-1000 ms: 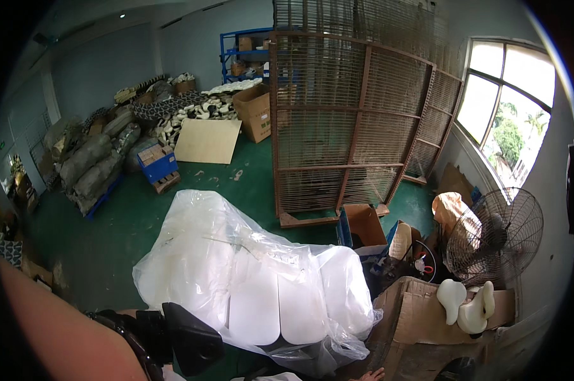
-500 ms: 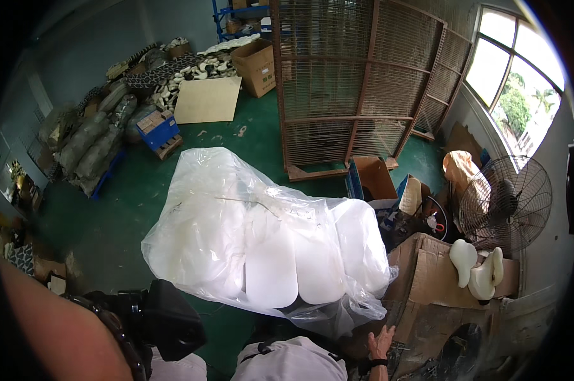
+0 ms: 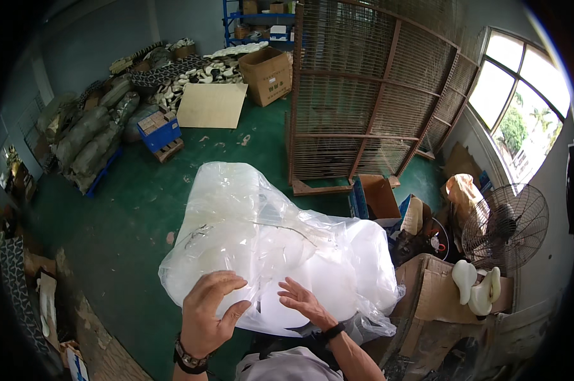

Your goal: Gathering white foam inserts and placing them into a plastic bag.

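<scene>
Hands (image 3: 211, 312) (image 3: 308, 307), unclenched, are near a clear plastic bag (image 3: 271, 223) containing white rounded slabs (image 3: 333, 282).

Green floor (image 3: 134, 222), grey walls (image 3: 191, 28), blue shelving (image 3: 256, 42), bright window (image 3: 519, 79) at right.

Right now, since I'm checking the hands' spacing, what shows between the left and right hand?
In the head view, clear plastic over white pieces shows between the left hand and the right hand.

The rack (image 3: 370, 95) is cut off above; plastic (image 3: 287, 236) apparently blurs the white panels (image 3: 331, 286).
</scene>
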